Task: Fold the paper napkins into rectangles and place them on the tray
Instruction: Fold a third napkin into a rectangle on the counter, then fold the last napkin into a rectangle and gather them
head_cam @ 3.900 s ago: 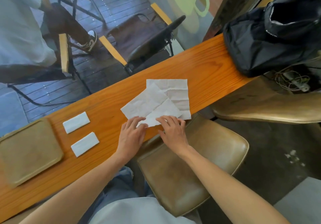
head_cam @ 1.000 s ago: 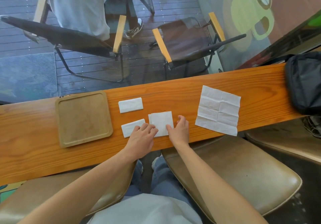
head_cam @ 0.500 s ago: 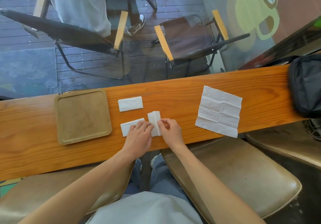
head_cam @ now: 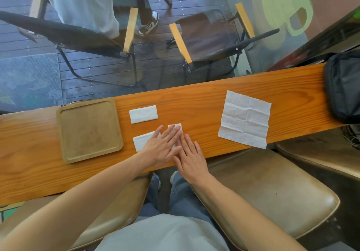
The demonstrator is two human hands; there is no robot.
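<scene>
A person's left hand lies flat with fingers spread across the napkin being folded, pressing it to the wooden bench, while the right hand rests open beside it, its fingertips at the napkin's right edge and its thumb crossing under the left hand's. Half a second earlier both hands were pinching the narrow strip upright between fingertips; now the palms are down and only the strip's far end shows past the left fingers. A second ago that same napkin was a wider square under the two hands.

Partly under the left hand's wrist side sits a finished folded napkin, its right end hidden (its left half is plainly a flat white rectangle). A second folded napkin lies further back on the bench, apart from the hands. Both rest where they lay in the earlier frames.

The tray, tan and square with rounded corners, lies to the left of the folded napkins with nothing on it, unchanged. To the right of the hands, well apart, an unfolded napkin lies open and creased, its near corner reaching the bench's front edge. A black bag sits at the bench's right end.
</scene>
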